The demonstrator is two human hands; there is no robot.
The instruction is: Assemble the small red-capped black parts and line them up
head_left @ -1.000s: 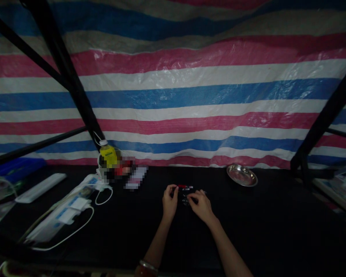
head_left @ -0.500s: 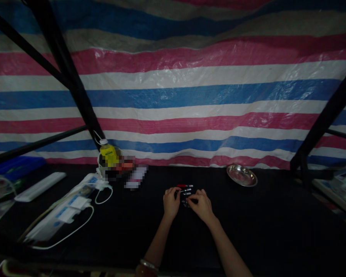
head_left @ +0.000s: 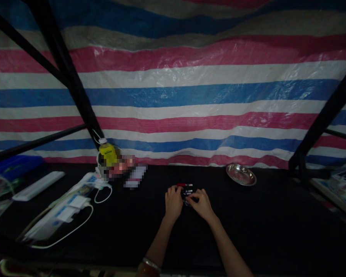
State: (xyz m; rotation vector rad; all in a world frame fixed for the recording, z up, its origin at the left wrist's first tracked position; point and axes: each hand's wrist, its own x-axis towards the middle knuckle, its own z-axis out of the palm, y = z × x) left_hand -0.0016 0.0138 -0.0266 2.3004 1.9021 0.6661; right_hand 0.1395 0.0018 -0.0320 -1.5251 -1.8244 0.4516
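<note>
My left hand (head_left: 173, 202) rests on the black table with its fingers curled together, close against a small group of slim objects. Whatever its fingertips grip is hidden behind the hand. Farthest back in that group lies a red tube with a silver end (head_left: 184, 185). In front of it is a dark tube with a silver end (head_left: 188, 191), partly covered by my left fingers. My right hand (head_left: 202, 205) pinches thumb and fingers together beside a small shiny object (head_left: 186, 202); this is too dark and small to name.
A shiny metal dish (head_left: 241, 175) stands at the back right. To the left are a yellow bottle (head_left: 108, 154), a blurred card or packet (head_left: 136, 176), a white power strip (head_left: 64, 209) with looping cables, and a long white bar (head_left: 39, 186). A striped sheet (head_left: 190, 96) hangs behind.
My left hand has turned and shifted slightly right, its fingers now covering more of the tubes. A thin piece seen at its fingertips is now hidden. My right hand stays nearly in place.
</note>
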